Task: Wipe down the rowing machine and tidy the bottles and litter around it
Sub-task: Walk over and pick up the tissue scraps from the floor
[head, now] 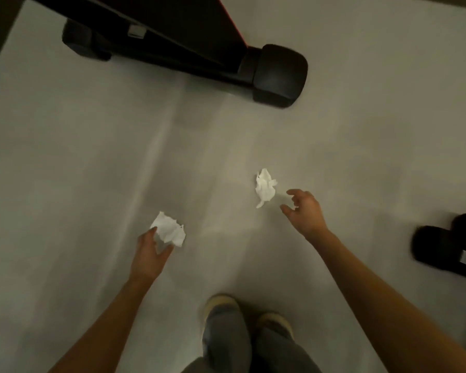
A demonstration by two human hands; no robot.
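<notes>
The left grip (149,250) pinches one crumpled tissue (170,230) between thumb and fingers, low over the floor (86,157). The right grip (306,213) is spread open and holds nothing, just beside the second tissue (265,187), which lies on the floor, apart from the rowing machine (277,74). Best, I judge, to bring the fingers down over the wad and pinch its bulk — not a loose corner — so it lifts whole.

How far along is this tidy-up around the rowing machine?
Done: one crumpled tissue is gripped by the left hand. In hand: the open right hand reaches for a second tissue on the floor. Left: grabbing it; whether the rowing machine was wiped cannot be told.
</notes>
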